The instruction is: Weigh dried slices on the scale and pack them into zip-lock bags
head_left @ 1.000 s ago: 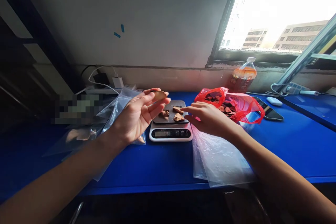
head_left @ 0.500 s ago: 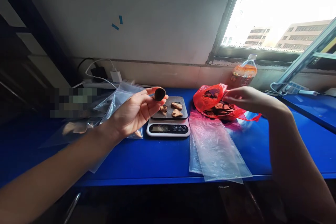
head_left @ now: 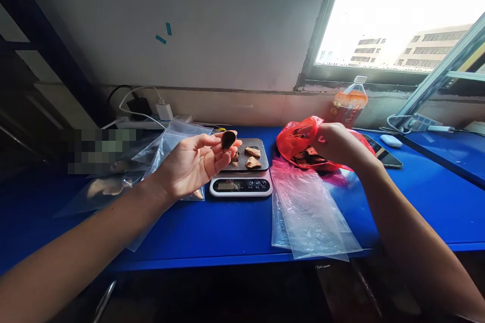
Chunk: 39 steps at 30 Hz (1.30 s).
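Observation:
My left hand pinches a dark, rounded dried slice between thumb and fingers, above the left part of a small digital kitchen scale. Several pale brown dried pieces lie on the grey weighing plate. The scale's display is too faint to read. To the right is a red plastic bag full of dark reddish dried slices. My right hand is at the bag's mouth with its fingers bent down into it. Those fingertips are hidden, so what they grip cannot be made out.
Clear plastic bags lie in front of the red bag, reaching the table's front edge. More clear bags, some with pieces inside, lie left of the scale. Behind stand a drink bottle and a charger; a phone lies at right.
My right hand has moved left and down into the red bag's mouth, uncovering the phone and a white case behind it. My left hand still holds the dark slice, tilted slightly differently.

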### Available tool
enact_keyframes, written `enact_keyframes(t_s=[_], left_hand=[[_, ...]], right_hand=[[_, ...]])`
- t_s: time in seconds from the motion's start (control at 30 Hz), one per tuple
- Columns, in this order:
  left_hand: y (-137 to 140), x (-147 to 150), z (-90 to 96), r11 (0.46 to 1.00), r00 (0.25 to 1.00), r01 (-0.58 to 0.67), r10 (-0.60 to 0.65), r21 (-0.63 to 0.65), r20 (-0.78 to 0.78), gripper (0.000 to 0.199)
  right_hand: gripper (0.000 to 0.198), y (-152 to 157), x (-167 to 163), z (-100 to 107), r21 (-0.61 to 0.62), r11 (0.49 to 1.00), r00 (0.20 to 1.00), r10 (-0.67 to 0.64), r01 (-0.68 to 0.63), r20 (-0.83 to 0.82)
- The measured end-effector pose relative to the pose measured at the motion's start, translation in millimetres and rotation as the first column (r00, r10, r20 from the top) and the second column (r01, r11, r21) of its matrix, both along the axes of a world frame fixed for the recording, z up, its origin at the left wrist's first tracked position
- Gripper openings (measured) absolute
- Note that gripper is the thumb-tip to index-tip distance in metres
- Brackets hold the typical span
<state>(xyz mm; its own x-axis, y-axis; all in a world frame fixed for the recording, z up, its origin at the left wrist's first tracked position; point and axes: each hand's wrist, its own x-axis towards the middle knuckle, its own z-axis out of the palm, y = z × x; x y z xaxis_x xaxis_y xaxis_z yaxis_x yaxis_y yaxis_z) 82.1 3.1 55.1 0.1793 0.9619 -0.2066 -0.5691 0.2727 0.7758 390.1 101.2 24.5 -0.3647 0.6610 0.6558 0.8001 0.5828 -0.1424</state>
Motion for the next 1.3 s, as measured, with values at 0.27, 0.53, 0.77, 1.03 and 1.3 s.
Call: enact_keyframes(t_s=[0.27,0.53,0.77,1.03,1.3], left_hand=[[2,1,-12.6,0.996,0.992,-0.045,0.053,0.073,-0.114,0.02],[5,-1,-13.4,0.992,0.981,-0.009,0.033,0.128,-0.19,0.03],[-1,2,-11.8,0.974,0.962,0.0,0.061,0.225,-0.266,0.021],[-5,5,-22.5,0.846,0.705,0.257,0.167,0.468,-0.689,0.038],[-5,7,-24.7,0.823,0.687,0.374,0.065,0.428,-0.724,0.052]], right_hand=[[0.013,-51,-66,-5,0.457,0.853,0.898,0.381,-0.251,-0.219],[0.019,-55,-112,-42,-0.06,0.953,0.908,0.302,-0.297,0.291],[0.015,-55,-104,-37,0.171,0.878,0.891,0.455,-0.447,-0.009],[0.024,-69,-93,-24,0.335,0.843,0.849,0.497,-0.421,-0.182],[0.021,-76,-96,-24,0.339,0.83,0.826,0.525,-0.443,-0.205]])
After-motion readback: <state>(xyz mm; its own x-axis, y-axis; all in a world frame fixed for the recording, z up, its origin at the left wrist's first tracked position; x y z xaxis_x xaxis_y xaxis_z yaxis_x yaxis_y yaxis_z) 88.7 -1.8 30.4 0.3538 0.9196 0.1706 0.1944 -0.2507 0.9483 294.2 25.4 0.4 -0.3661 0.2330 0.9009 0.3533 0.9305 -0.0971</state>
